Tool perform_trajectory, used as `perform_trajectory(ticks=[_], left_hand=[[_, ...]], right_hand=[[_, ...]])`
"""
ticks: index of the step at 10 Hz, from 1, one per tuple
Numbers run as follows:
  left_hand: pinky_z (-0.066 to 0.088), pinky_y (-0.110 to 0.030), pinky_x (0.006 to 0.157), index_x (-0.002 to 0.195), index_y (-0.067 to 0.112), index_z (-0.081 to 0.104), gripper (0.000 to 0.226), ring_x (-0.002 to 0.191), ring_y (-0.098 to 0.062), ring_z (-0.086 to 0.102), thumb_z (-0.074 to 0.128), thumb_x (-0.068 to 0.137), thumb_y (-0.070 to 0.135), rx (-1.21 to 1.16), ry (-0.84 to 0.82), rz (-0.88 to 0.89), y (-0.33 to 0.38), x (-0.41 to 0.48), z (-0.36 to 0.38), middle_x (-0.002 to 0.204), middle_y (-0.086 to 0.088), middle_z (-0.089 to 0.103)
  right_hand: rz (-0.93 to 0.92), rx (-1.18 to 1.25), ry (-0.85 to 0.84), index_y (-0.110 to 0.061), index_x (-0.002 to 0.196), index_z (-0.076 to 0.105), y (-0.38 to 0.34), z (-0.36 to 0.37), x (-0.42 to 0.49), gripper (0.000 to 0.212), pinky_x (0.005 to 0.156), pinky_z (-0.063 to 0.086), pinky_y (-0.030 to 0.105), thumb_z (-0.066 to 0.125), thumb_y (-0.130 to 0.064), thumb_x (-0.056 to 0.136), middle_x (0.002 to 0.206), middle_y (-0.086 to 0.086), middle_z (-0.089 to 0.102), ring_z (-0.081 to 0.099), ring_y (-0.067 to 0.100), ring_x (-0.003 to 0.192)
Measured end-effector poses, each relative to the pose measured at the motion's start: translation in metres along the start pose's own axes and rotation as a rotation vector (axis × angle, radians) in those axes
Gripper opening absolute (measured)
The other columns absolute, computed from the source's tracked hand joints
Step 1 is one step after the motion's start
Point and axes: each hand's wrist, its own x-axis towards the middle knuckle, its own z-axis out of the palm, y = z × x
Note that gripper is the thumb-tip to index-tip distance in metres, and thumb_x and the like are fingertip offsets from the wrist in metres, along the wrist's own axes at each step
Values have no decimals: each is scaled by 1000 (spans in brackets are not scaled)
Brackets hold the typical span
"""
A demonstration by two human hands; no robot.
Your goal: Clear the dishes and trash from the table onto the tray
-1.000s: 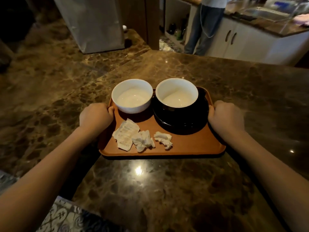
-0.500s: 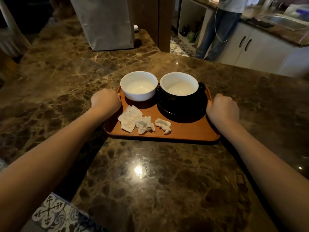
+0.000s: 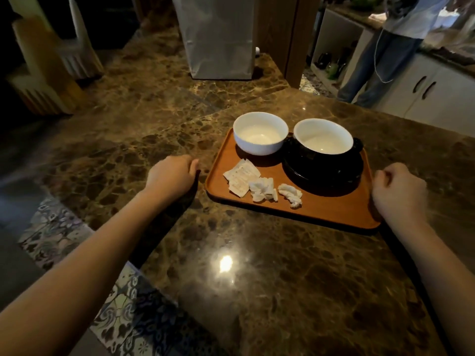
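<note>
An orange-brown tray (image 3: 321, 209) lies on the dark marble table (image 3: 257, 278). A white bowl (image 3: 259, 134) stands on its far left. To the right of it, a black cup with a white inside (image 3: 322, 140) rests on a black saucer (image 3: 321, 178). Torn paper sachets (image 3: 240, 177) and two crumpled tissues (image 3: 263, 188) (image 3: 290, 194) lie on the tray's near half. My left hand (image 3: 172, 173) hovers over the table left of the tray, clear of its rim, fingers curled on nothing. My right hand (image 3: 395, 191) is a loose fist at the tray's right rim, with nothing in it.
A silver paper bag (image 3: 218, 37) and a wooden post (image 3: 280, 34) stand at the table's far side. A person (image 3: 380, 60) stands by white cabinets (image 3: 424, 96) at the back right. Pale chairs (image 3: 41, 73) are on the left. Patterned floor tiles (image 3: 123, 317) show past the near-left edge.
Both hands gripped the tray's sides before. My left hand has let go and pulled away to the left, and my right hand has loosened. The view has swung left.
</note>
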Motion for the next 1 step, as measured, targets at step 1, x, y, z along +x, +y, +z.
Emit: perform_trajectory(ticks=[1], left_hand=[[48, -38, 73, 102, 12, 64, 36, 90, -33, 63, 36, 97, 33, -122, 46, -170, -59, -46, -21, 97, -14, 68]], right_hand=[[8, 63, 57, -22, 112, 51, 12, -15, -21, 25, 60, 48, 36, 38, -36, 96, 77, 2, 54, 54, 23, 65]])
